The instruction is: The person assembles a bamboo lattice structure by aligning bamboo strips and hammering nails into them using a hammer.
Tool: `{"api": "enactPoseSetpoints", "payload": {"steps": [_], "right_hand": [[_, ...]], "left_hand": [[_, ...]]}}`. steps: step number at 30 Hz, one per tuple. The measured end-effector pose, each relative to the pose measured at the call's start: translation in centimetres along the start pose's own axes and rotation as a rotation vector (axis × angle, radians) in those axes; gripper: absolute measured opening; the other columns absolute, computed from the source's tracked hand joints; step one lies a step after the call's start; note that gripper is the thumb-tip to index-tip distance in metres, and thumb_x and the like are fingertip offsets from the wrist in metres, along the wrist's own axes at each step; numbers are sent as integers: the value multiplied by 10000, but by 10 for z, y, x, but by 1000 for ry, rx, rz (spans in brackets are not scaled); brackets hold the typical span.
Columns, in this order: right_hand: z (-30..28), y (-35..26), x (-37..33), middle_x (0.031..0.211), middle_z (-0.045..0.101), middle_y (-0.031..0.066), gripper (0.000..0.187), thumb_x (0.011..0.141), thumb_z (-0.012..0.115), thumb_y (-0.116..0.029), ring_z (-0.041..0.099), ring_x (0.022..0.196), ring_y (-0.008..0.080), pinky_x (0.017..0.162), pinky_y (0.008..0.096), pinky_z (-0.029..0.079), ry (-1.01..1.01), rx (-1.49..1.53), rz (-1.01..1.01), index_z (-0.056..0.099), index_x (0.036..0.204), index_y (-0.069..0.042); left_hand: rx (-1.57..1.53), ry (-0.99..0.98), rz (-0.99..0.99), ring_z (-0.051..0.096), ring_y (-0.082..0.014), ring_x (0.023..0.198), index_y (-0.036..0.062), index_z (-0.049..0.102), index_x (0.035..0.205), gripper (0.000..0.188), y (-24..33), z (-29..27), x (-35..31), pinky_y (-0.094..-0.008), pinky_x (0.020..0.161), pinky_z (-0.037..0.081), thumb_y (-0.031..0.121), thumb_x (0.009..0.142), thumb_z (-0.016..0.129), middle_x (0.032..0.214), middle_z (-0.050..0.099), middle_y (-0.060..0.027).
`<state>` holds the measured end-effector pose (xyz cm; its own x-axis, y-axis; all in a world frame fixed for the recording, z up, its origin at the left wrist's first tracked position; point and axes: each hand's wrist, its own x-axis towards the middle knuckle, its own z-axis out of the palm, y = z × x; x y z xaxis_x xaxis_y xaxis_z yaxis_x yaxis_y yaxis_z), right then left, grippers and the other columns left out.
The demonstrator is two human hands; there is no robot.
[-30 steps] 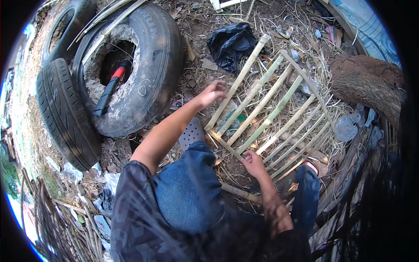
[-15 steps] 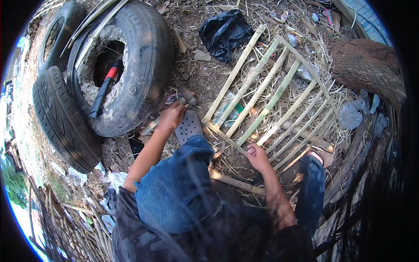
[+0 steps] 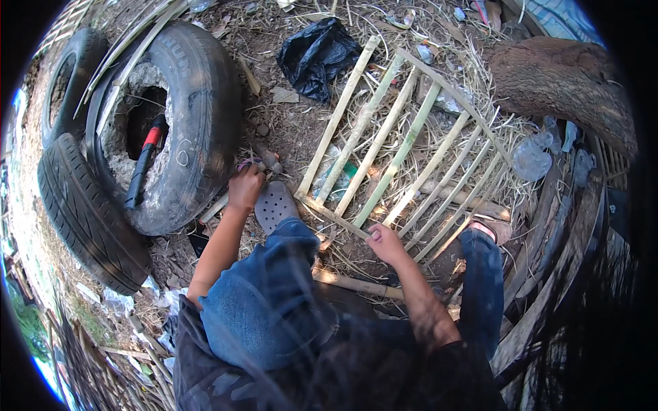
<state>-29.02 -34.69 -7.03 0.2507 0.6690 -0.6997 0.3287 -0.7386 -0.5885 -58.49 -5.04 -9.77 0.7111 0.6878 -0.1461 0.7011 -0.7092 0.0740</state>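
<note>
A bamboo lattice point(image 3: 399, 168), with several pale and greenish slats fixed to crossbars, lies on straw-strewn ground ahead of me. My right hand point(image 3: 386, 244) is closed on its near crossbar, thumb and fingers pinching the strip. My left hand point(image 3: 245, 188) reaches down beside the large tyre, its fingers curled near a small pink item point(image 3: 251, 163) on the ground. Whatever those fingers hold is hidden. A pale stick point(image 3: 215, 207) lies just below that hand, and my perforated grey clog point(image 3: 275, 205) is beside it.
At left stands a cement-filled tyre point(image 3: 205, 89) with a red-and-black handled tool point(image 3: 145, 163) in its hole. Another tyre point(image 3: 86, 212) leans against it. A black plastic bag point(image 3: 317, 60) lies ahead, and a thick log point(image 3: 558, 85) at far right.
The view has shifted, so the scene sits farther left and slightly lower. My right hand keeps its hold on the lattice; my left hand stays low beside the tyre.
</note>
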Motion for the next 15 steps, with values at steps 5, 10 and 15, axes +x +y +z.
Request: {"api": "enactPoseSetpoints", "payload": {"steps": [5,10,15], "right_hand": [[1,-18,-7,823,641,125,335,790,738,-209,637,777,294,723,393,512,-27,5,76,618,1051,-36],[6,-20,-13,836,646,119,324,797,736,-200,640,790,274,724,380,515,-31,25,33,621,1064,-56],[5,-23,-9,835,639,109,328,802,739,-190,636,764,236,717,359,520,-41,164,31,619,1069,-40]], "left_hand": [[-254,46,-14,630,-255,852,110,685,807,56,-9,-15,-7,-381,703,527,131,755,684,859,594,-51],[-561,119,-118,626,-298,886,55,688,867,113,3,-31,-11,-376,735,514,77,767,737,929,609,-85],[-697,210,-260,571,-377,1131,21,691,857,138,4,-16,-18,-421,962,453,85,746,745,1184,586,-216]]}}
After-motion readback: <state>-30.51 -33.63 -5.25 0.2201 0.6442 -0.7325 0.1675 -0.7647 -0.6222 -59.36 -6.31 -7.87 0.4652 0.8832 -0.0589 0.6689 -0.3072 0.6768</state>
